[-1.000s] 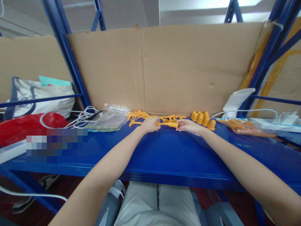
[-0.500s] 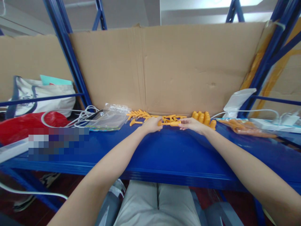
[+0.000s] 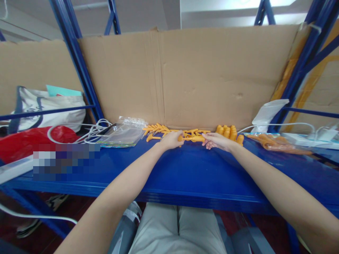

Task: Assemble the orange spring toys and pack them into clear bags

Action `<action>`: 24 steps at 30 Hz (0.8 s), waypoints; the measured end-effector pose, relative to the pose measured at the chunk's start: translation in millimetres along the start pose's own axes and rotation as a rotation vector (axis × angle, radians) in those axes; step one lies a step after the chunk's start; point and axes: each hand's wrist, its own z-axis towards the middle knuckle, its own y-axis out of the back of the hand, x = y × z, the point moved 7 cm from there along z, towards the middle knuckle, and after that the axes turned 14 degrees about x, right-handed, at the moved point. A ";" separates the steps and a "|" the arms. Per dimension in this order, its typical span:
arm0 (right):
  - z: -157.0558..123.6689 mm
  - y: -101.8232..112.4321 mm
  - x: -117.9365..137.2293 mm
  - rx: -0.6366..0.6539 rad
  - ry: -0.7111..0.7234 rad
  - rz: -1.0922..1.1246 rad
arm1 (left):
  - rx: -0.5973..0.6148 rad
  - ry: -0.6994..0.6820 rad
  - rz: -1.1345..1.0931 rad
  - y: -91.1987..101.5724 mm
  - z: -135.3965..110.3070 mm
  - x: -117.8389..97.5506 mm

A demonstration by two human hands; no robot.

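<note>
Between my hands, just above the blue shelf top (image 3: 196,173), lies an orange plastic piece with a spiral shaft (image 3: 186,139). My left hand (image 3: 171,140) is closed round its left end. At the other end an orange plastic sleeve (image 3: 197,139) covers part of the shaft, and my right hand (image 3: 217,141) pinches it with thumb and fingertips. How deep the shaft sits inside cannot be seen. Several similar orange T-handled pieces (image 3: 156,128), some with small chains, lie behind and left of my left hand. Several orange sleeves (image 3: 230,132) are grouped beyond my right hand.
A cardboard panel (image 3: 201,77) closes off the back. Left are clear plastic bags (image 3: 124,134), white cables (image 3: 91,131) and a red bag (image 3: 39,139). A bag of orange parts (image 3: 278,143) and a white power strip (image 3: 307,138) lie right. Blue posts (image 3: 79,60) frame the shelf.
The orange piece has turned slightly between my hands, and less spiral shows. My right hand's lower fingers have spread downward a little. The surroundings stay the same.
</note>
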 end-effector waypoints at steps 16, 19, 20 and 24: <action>-5.1 -0.5 3.6 -0.020 -0.026 -0.077 | -0.021 -0.012 0.015 2.0 -1.1 -2.3; -2.8 1.5 0.4 -0.032 -0.064 -0.086 | -0.027 -0.023 0.017 3.1 -1.8 -3.8; -2.1 1.8 -0.1 -0.032 -0.068 -0.090 | -0.027 -0.028 0.015 3.5 -2.2 -4.6; -1.0 0.4 -1.6 -0.009 -0.081 -0.095 | -0.023 -0.033 -0.005 5.1 -3.9 -7.4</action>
